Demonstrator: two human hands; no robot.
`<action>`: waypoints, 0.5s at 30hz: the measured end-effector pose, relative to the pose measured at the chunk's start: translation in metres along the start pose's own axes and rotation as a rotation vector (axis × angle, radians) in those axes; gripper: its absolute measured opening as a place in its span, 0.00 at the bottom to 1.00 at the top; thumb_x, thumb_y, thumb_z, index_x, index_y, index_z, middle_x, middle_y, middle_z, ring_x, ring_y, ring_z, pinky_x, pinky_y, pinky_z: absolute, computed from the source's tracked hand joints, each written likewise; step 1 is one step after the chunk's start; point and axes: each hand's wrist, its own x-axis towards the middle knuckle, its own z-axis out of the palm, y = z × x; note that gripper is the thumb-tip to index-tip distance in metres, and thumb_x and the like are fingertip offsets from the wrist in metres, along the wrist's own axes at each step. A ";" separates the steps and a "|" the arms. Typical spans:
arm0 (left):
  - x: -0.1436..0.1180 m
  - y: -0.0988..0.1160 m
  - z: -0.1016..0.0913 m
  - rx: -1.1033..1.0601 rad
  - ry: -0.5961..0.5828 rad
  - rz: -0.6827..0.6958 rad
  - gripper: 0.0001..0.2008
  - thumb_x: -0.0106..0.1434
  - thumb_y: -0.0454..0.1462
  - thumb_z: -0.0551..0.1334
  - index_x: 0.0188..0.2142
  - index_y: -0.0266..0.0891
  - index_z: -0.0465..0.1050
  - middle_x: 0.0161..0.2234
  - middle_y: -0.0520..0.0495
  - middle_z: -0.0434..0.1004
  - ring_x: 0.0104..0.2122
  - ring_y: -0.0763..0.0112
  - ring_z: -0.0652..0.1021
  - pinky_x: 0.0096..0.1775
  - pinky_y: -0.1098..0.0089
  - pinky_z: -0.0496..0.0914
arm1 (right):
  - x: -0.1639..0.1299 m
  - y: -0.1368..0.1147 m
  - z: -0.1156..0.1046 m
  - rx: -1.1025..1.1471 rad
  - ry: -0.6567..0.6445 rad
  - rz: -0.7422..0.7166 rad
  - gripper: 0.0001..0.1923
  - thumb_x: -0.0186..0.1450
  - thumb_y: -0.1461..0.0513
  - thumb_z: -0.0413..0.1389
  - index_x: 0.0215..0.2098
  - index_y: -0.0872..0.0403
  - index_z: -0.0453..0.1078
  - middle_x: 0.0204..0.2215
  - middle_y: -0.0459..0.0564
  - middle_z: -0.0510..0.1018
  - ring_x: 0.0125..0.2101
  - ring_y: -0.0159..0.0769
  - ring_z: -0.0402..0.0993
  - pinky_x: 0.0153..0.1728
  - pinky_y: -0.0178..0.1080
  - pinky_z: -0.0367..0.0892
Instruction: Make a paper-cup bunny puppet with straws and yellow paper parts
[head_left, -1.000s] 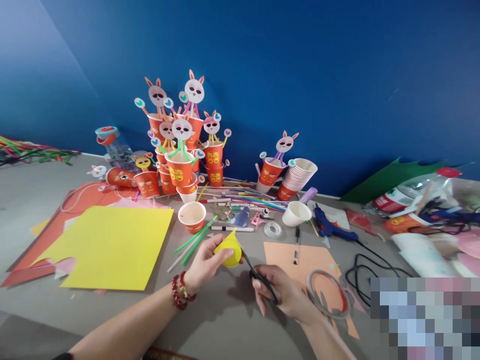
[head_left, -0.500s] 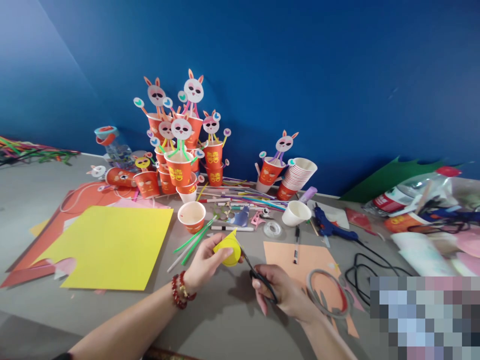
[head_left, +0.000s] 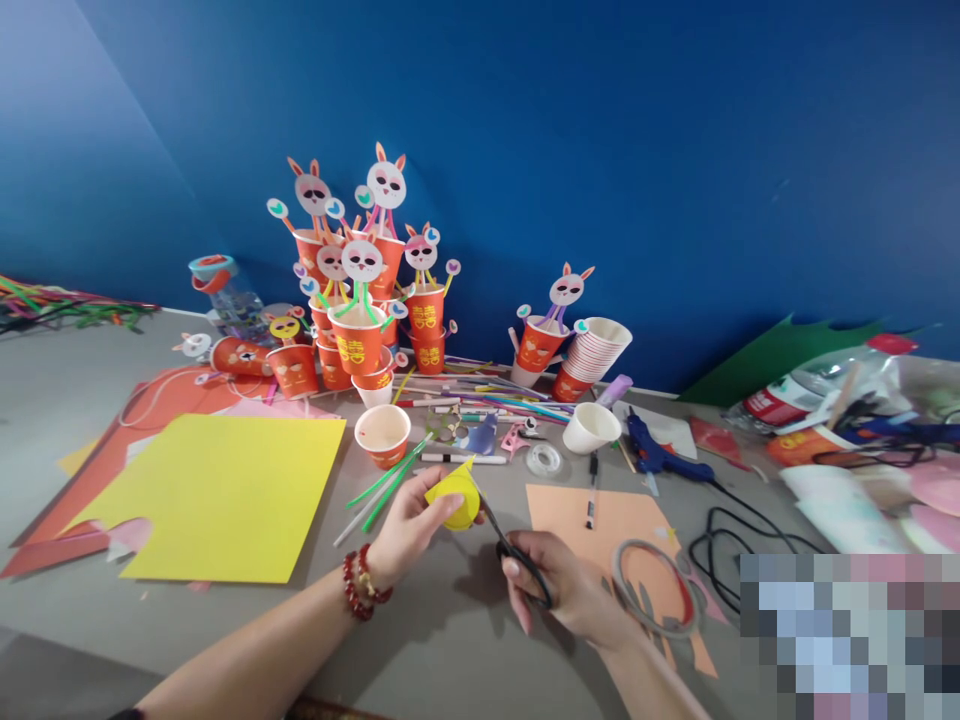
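A small round piece of yellow paper [head_left: 460, 500] is pinched between the thumb and fingers of my left hand [head_left: 415, 520]; a pointed strip sticks up from its top edge. My right hand [head_left: 559, 580] is closed around the black handles of a pair of scissors [head_left: 534, 572]. Their blades point up and left and meet the right edge of the yellow paper. Left of my left hand lies a large yellow sheet [head_left: 240, 500] with cut-out corners. Green pipe cleaners [head_left: 396, 480] lie just beyond that hand.
Red paper cups with rabbit figures [head_left: 358, 335] stand against the blue wall. A cup stack [head_left: 592, 355], white cup [head_left: 592, 428], tape roll [head_left: 544, 459], glue gun [head_left: 660, 450] with black cord, peach paper [head_left: 562, 510] and a large tape ring [head_left: 622, 580] lie to the right.
Both hands hold nearly the same place. The scissor blades have shifted very slightly at the paper's right edge, and the view has moved a little.
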 end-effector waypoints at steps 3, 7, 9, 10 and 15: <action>0.001 -0.001 0.000 0.001 0.002 0.000 0.12 0.61 0.44 0.66 0.34 0.37 0.72 0.30 0.45 0.83 0.30 0.64 0.82 0.34 0.70 0.72 | 0.000 -0.001 0.000 0.004 -0.005 -0.007 0.29 0.64 0.37 0.49 0.25 0.52 0.59 0.12 0.44 0.71 0.14 0.26 0.54 0.18 0.32 0.47; 0.000 0.000 0.001 -0.009 0.008 0.001 0.11 0.61 0.43 0.66 0.33 0.37 0.71 0.29 0.45 0.83 0.29 0.65 0.82 0.34 0.70 0.72 | -0.001 0.001 -0.001 0.001 0.001 -0.013 0.29 0.64 0.37 0.50 0.25 0.53 0.59 0.12 0.44 0.71 0.14 0.26 0.56 0.19 0.32 0.48; 0.000 0.001 0.001 -0.010 0.012 0.004 0.11 0.61 0.42 0.66 0.33 0.37 0.71 0.29 0.46 0.82 0.29 0.65 0.81 0.33 0.70 0.72 | -0.001 0.003 -0.002 -0.003 0.008 -0.011 0.29 0.64 0.37 0.50 0.25 0.53 0.59 0.12 0.44 0.71 0.15 0.27 0.56 0.19 0.32 0.48; 0.000 0.001 0.001 -0.009 0.014 0.005 0.10 0.61 0.42 0.66 0.33 0.37 0.71 0.29 0.46 0.82 0.29 0.66 0.81 0.33 0.70 0.72 | -0.001 0.005 -0.002 -0.003 0.010 -0.008 0.29 0.64 0.38 0.50 0.25 0.53 0.59 0.12 0.44 0.72 0.15 0.27 0.56 0.19 0.32 0.47; 0.002 0.002 0.000 -0.006 0.033 0.005 0.09 0.61 0.41 0.65 0.33 0.37 0.70 0.28 0.46 0.82 0.28 0.68 0.80 0.32 0.72 0.71 | 0.000 0.008 -0.003 -0.001 0.017 -0.007 0.28 0.64 0.38 0.51 0.25 0.52 0.59 0.12 0.43 0.71 0.15 0.27 0.57 0.19 0.32 0.48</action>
